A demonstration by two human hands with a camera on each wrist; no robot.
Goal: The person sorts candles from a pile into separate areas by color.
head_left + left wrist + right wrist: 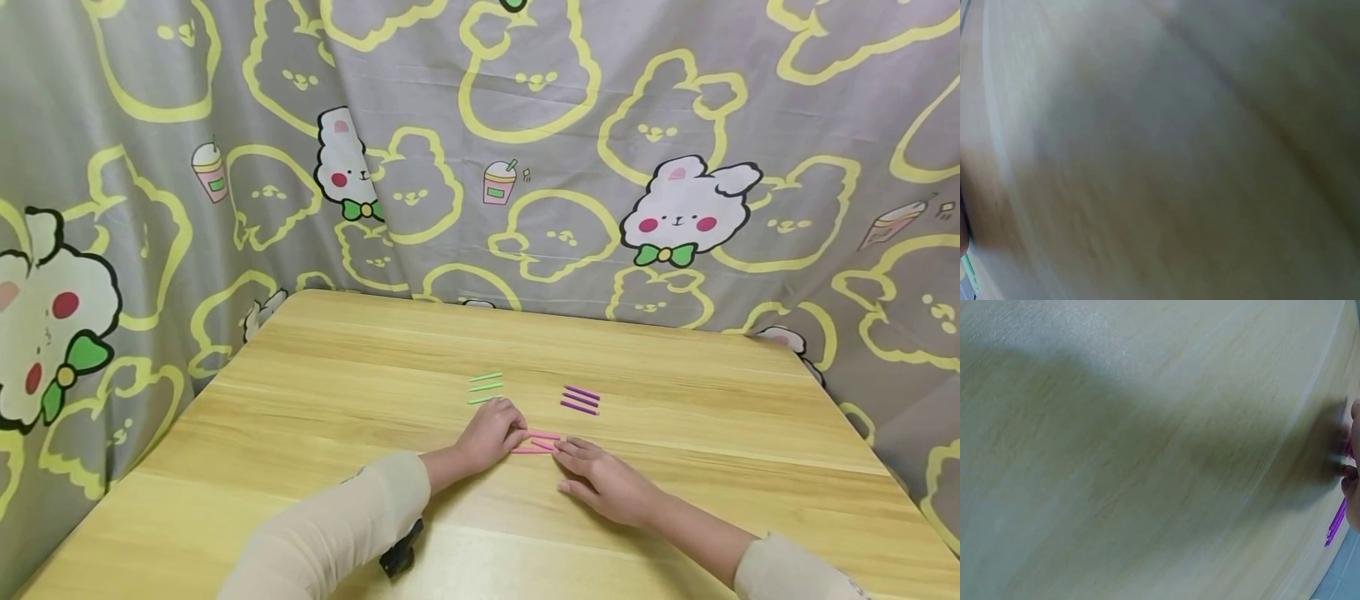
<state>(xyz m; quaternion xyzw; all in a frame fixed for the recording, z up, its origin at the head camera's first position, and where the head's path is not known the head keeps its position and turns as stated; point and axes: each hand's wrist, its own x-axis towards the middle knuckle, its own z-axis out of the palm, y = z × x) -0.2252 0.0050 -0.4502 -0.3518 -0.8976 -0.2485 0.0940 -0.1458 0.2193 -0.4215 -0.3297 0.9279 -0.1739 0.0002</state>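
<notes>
Three thin pink sticks (534,452) lie close together on the table between the two hands. At their left, my left hand (491,435) bends its fingers downward and pinches the end of the farthest pink stick. From the right, my right hand (611,483) touches the right ends of the nearer pink sticks with its fingertips, fingers extended and thumb apart. In the right wrist view, fingers (1350,481) show only at the right edge, beside a bit of pink. The left wrist view holds mostly blurred tabletop.
Beyond the left hand, three green sticks (485,387) lie in a row. Three purple sticks (581,400) lie side by side beyond the right hand. The wooden table (360,350) ends at a patterned grey curtain (420,75). A black device (401,550) sits under the left sleeve.
</notes>
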